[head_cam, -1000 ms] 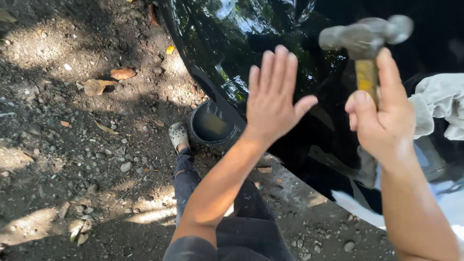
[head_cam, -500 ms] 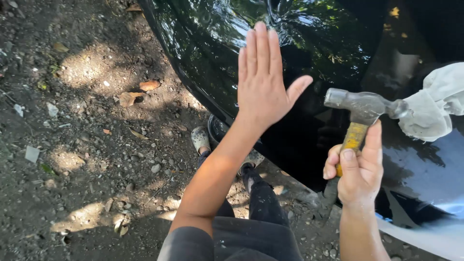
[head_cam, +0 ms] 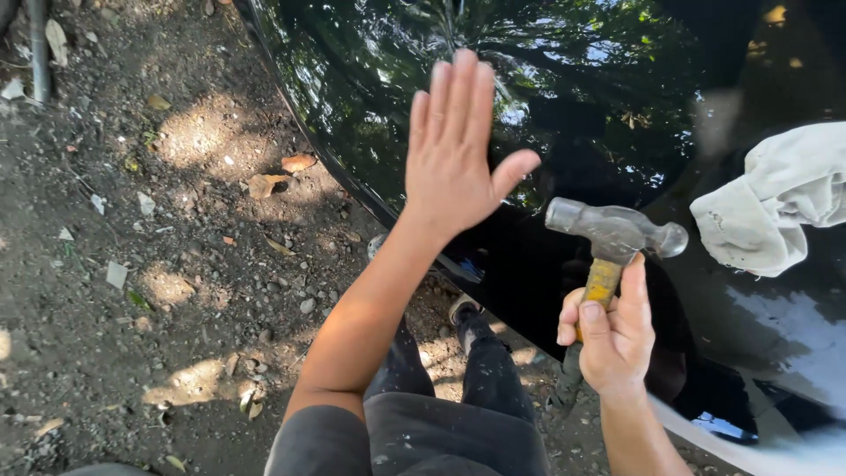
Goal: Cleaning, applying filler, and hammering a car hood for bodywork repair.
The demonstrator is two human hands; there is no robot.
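- Where the view is fullest, a glossy black panel takes up the upper right, mirroring trees and sky; its curved edge runs from top centre down to the lower right, where it is cut off by the frame.
- Dirt ground with pebbles and dry leaves lies open to the left of that edge.
- On the panel at the right edge lies a crumpled white rag, partly out of frame.
- Left hand is spread flat, fingers together, thumb out, against the panel; it grips nothing.
- Right hand is closed round the yellow handle of a hammer, its grey steel head just above the fist, near the panel; whether they touch is unclear.
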